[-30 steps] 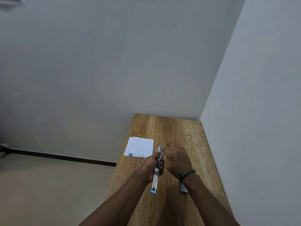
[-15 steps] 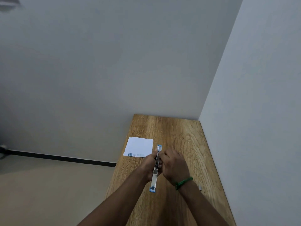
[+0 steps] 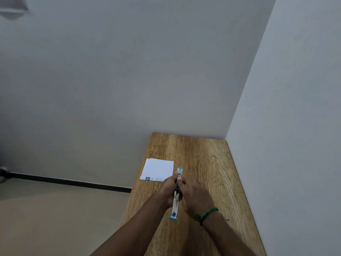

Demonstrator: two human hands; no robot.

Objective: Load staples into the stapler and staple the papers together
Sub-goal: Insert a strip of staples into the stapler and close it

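Observation:
A blue and silver stapler (image 3: 175, 204) is opened out flat and long above the wooden table (image 3: 203, 159). My left hand (image 3: 168, 187) grips it from the left around its middle. My right hand (image 3: 195, 194), with a green band at the wrist, has its fingertips at the stapler's metal channel; what they pinch is hidden. White papers (image 3: 158, 169) with a blue printed strip lie flat on the table, just left of the stapler's far end.
A small grey staple strip (image 3: 227, 217) lies on the table to the right of my right wrist. Walls close the table's far end and right side. Its left edge drops to the floor.
My right hand has shifted left and nearer along the stapler, uncovering the small grey strip on the table. The stapler stays in my left hand in nearly the same place.

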